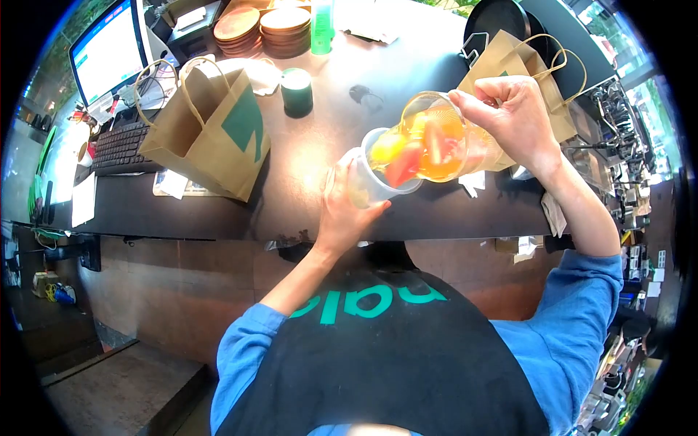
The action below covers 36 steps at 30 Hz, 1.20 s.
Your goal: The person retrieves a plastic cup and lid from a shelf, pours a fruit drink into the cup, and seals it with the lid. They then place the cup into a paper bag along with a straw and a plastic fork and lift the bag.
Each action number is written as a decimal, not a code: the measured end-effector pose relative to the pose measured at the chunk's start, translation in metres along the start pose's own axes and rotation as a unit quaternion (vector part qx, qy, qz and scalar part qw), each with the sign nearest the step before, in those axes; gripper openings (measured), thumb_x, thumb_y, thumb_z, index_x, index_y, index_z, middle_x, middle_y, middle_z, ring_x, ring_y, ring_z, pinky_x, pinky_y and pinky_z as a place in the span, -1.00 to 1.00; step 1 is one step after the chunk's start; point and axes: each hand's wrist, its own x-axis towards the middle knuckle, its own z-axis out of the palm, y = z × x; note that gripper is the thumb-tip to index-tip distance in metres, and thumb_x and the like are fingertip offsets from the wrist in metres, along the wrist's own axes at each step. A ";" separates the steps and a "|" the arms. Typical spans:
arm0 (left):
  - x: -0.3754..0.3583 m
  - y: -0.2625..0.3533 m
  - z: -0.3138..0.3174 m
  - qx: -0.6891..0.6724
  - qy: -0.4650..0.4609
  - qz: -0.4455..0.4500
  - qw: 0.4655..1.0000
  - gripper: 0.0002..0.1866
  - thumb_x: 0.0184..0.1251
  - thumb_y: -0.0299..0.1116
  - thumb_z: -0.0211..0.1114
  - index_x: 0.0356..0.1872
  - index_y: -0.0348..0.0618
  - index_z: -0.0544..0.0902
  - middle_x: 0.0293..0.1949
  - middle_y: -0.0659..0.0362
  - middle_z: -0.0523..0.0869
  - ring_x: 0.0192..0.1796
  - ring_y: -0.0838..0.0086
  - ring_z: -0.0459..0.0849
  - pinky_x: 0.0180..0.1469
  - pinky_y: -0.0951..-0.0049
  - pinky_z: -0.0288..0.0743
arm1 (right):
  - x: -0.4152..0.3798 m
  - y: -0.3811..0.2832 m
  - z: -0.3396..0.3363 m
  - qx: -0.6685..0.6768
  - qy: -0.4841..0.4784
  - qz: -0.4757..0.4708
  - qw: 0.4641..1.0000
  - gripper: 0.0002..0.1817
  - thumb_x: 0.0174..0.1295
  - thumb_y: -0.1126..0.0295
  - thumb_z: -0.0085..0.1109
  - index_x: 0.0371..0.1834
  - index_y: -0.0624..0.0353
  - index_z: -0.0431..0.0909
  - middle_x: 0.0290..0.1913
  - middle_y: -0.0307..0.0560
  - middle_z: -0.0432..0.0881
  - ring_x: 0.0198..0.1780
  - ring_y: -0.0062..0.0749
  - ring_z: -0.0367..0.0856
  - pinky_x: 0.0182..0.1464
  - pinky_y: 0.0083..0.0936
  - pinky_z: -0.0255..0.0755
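Note:
My left hand (343,211) is wrapped round a translucent plastic cup (373,190), held over the front part of the counter. In my right hand (515,120) is a clear ribbed pitcher (480,145), tipped steeply to the left with its mouth over the cup's rim. Orange drink and red and yellow fruit chunks (434,142) fill the pitcher's mouth. Some pieces hang right at the cup's opening. My right fingers are curled closed, with the thumb toward the pitcher; its handle is hidden behind the hand.
A brown paper bag (196,142) stands left on the dark counter (291,218), another paper bag (502,65) behind my right hand. A dark green canister (297,93), a green-printed cup (321,29) and stacked wooden coasters (238,33) sit farther back. Keyboard (120,149) and monitor (109,51) are at far left.

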 end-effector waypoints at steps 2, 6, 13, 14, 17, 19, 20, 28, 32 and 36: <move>0.000 0.002 0.001 -0.008 -0.009 -0.010 1.000 -0.16 -0.27 -0.46 0.55 0.18 -0.27 0.35 0.06 -0.09 0.50 0.11 0.05 0.49 0.17 0.19 0.38 | 0.000 -0.002 -0.001 -0.008 -0.003 -0.001 1.000 -0.51 0.08 0.23 0.30 -0.80 0.27 0.28 -0.76 -0.23 0.09 -0.63 -0.63 0.03 -0.59 -0.50 -0.01; 0.000 0.007 0.001 -0.054 -0.006 -0.031 0.998 -0.16 -0.27 -0.47 0.56 0.18 -0.28 0.35 0.05 -0.09 0.51 0.11 0.04 0.49 0.16 0.19 0.38 | 0.000 -0.002 -0.002 -0.032 -0.006 -0.003 0.999 -0.51 0.07 0.20 0.30 -0.80 0.28 0.29 -0.76 -0.20 0.08 -0.65 -0.58 0.04 -0.59 -0.49 0.01; -0.001 0.010 0.000 -0.030 -0.007 -0.043 0.999 -0.16 -0.29 -0.47 0.56 0.17 -0.27 0.36 0.01 -0.09 0.53 0.09 0.04 0.51 0.14 0.20 0.39 | 0.003 -0.004 0.000 -0.049 -0.019 -0.009 0.999 -0.49 0.06 0.16 0.28 -0.82 0.25 0.28 -0.80 -0.16 0.09 -0.70 -0.49 0.06 -0.62 -0.46 0.06; -0.001 0.010 0.001 -0.024 -0.006 -0.049 0.998 -0.16 -0.29 -0.47 0.56 0.17 -0.27 0.36 0.01 -0.09 0.53 0.08 0.04 0.51 0.13 0.20 0.40 | 0.003 -0.004 0.000 -0.050 -0.017 -0.012 0.999 -0.48 0.06 0.16 0.28 -0.83 0.25 0.27 -0.80 -0.15 0.09 -0.71 -0.47 0.06 -0.63 -0.46 0.07; -0.001 0.008 0.001 -0.013 -0.003 -0.040 0.999 -0.16 -0.30 -0.46 0.56 0.17 -0.27 0.37 0.01 -0.09 0.53 0.08 0.04 0.51 0.13 0.20 0.40 | 0.004 -0.003 0.003 -0.051 -0.008 -0.030 0.998 -0.48 0.05 0.16 0.28 -0.83 0.24 0.27 -0.81 -0.12 0.11 -0.73 -0.45 0.08 -0.63 -0.44 0.08; -0.001 0.004 0.002 -0.013 -0.001 -0.033 0.999 -0.16 -0.30 -0.46 0.56 0.17 -0.27 0.37 0.01 -0.09 0.53 0.08 0.04 0.51 0.12 0.19 0.40 | 0.003 -0.004 0.001 -0.061 -0.030 -0.035 0.997 -0.54 0.14 0.24 0.27 -0.77 0.25 0.34 -0.77 -0.27 0.18 -0.67 -0.63 0.11 -0.62 -0.56 0.05; -0.001 0.003 0.003 -0.013 0.001 -0.026 1.000 -0.16 -0.30 -0.46 0.56 0.17 -0.27 0.37 0.00 -0.09 0.53 0.07 0.03 0.51 0.12 0.19 0.40 | 0.003 -0.005 0.000 -0.071 -0.053 -0.041 0.995 -0.59 0.24 0.33 0.25 -0.72 0.26 0.40 -0.74 -0.42 0.25 -0.61 -0.81 0.13 -0.61 -0.67 0.02; -0.001 0.008 0.002 -0.019 -0.010 -0.046 0.999 -0.16 -0.27 -0.45 0.56 0.18 -0.27 0.36 0.00 -0.10 0.53 0.07 0.04 0.52 0.10 0.19 0.43 | 0.003 -0.021 0.000 -0.095 -0.039 -0.085 0.991 -0.55 0.21 0.34 0.25 -0.76 0.26 0.31 -0.75 -0.31 0.15 -0.63 -0.74 0.09 -0.62 -0.63 0.04; -0.001 0.003 0.004 -0.029 -0.020 -0.040 0.999 -0.16 -0.25 -0.45 0.56 0.19 -0.28 0.35 0.01 -0.09 0.52 0.07 0.04 0.52 0.10 0.21 0.44 | 0.004 -0.020 0.000 -0.105 -0.043 -0.117 0.987 -0.54 0.16 0.35 0.28 -0.76 0.27 0.25 -0.76 -0.22 0.12 -0.66 -0.63 0.06 -0.63 -0.59 0.05; 0.001 0.006 0.005 -0.038 -0.023 -0.035 0.998 -0.17 -0.25 -0.45 0.56 0.18 -0.30 0.36 0.03 -0.10 0.51 0.08 0.05 0.51 0.11 0.22 0.44 | 0.005 -0.027 0.001 -0.131 -0.060 -0.121 0.982 -0.57 0.14 0.36 0.28 -0.74 0.30 0.29 -0.78 -0.17 0.19 -0.69 -0.57 0.10 -0.63 -0.57 0.11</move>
